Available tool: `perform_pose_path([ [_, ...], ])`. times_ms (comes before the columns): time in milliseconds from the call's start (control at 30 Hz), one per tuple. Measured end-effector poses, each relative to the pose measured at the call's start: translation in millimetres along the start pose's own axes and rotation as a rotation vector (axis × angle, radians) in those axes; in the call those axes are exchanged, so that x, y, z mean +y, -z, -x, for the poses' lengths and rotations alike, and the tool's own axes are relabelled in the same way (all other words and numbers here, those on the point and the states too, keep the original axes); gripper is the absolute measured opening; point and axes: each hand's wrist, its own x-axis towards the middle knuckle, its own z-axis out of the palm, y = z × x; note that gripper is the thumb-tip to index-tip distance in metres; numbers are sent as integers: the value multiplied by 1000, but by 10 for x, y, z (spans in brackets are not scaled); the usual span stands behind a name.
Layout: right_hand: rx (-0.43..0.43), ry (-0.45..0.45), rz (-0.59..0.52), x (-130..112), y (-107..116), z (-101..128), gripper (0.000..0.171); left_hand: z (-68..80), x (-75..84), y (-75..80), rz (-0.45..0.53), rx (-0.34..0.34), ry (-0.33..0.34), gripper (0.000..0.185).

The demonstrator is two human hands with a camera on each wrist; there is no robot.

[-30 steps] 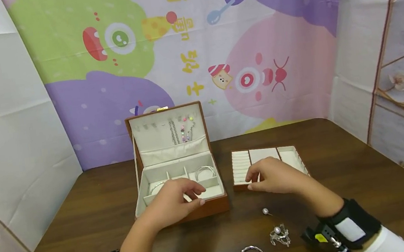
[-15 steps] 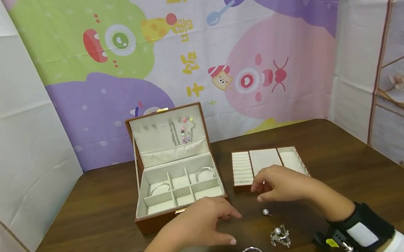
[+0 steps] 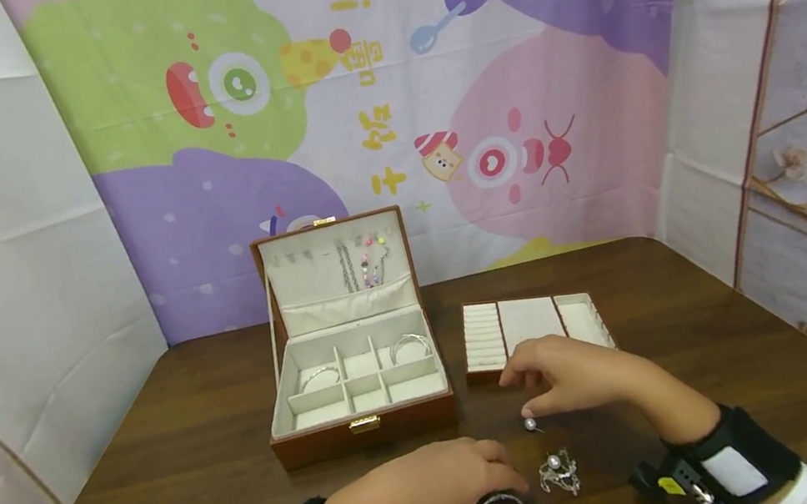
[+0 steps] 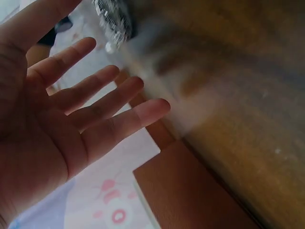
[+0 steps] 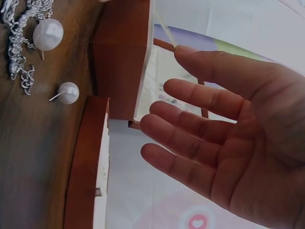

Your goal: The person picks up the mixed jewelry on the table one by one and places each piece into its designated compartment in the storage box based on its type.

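Observation:
My left hand point(image 3: 454, 481) is at the front of the table, its fingers right beside a silver bangle point(image 3: 500, 496). In the left wrist view the left hand's fingers are spread, with nothing between them. My right hand point(image 3: 577, 373) hovers over the front edge of a shallow jewelry tray point(image 3: 489, 376); the right wrist view shows its fingers loosely extended and holding nothing. Below the right thumb lies a pearl stud earring point(image 5: 68, 93). A tangled silver chain point(image 3: 563, 480) lies nearer me, with another pearl stud point(image 5: 48, 34) on it.
A brown jewelry box point(image 3: 401, 417) stands with its lid up on the left. Bracelets point(image 3: 409, 348) lie in two of its compartments. Necklaces point(image 3: 367, 265) hang inside the lid. A patterned cloth point(image 3: 557, 208) covers the wall behind the table point(image 3: 173, 465).
My left hand has come from over the jewelry box, toward me and right, down to the bangle. The right hand has lowered slightly toward the pearl stud.

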Motion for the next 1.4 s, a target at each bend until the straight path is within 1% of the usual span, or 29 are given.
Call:
perform_pose_path([
  [200, -1, -18, 13, -39, 24, 15, 31, -44, 40, -34, -31, -64, 9, 60],
  [333, 6, 3, 32, -48, 34, 19, 33, -69, 59, -44, -61, -69, 10, 57],
  [500, 12, 16, 43, -52, 34, 17, 34, -94, 80, -45, -34, -90, 28, 62],
  [567, 10, 15, 40, -48, 29, 14, 34, -103, 100, -45, -31, -102, 31, 59],
  [667, 5, 8, 30, -45, 17, 10, 35, -107, 140, -51, -60, -96, 32, 49],
  [733, 4, 3, 28, -46, 9, 4, 35, -109, 159, -56, -82, -79, 35, 43],
  [900, 7, -2, 32, -47, -4, -5, 34, -115, 162, -71, -106, -55, 24, 40],
  [1000, 6, 3, 29, -43, -8, -8, 34, -114, 134, -81, -74, -48, 9, 41],
  [1100, 6, 8, 26, -46, -10, -6, 34, -104, 90, -81, -31, -17, -19, 44],
  [1167, 5, 4, 20, -50, -10, -6, 34, -89, 56, -75, -7, 24, -46, 46],
  [1233, 8, 6, 19, -52, -9, -4, 33, -71, 27, -59, 5, 76, -59, 48],
  [1333, 12, 6, 19, -59, 5, 1, 33, -41, -15, -22, 36, 157, -45, 50],
  [1400, 18, 11, 25, -67, 21, 1, 33, -15, -43, 19, 70, 200, -15, 53],
])
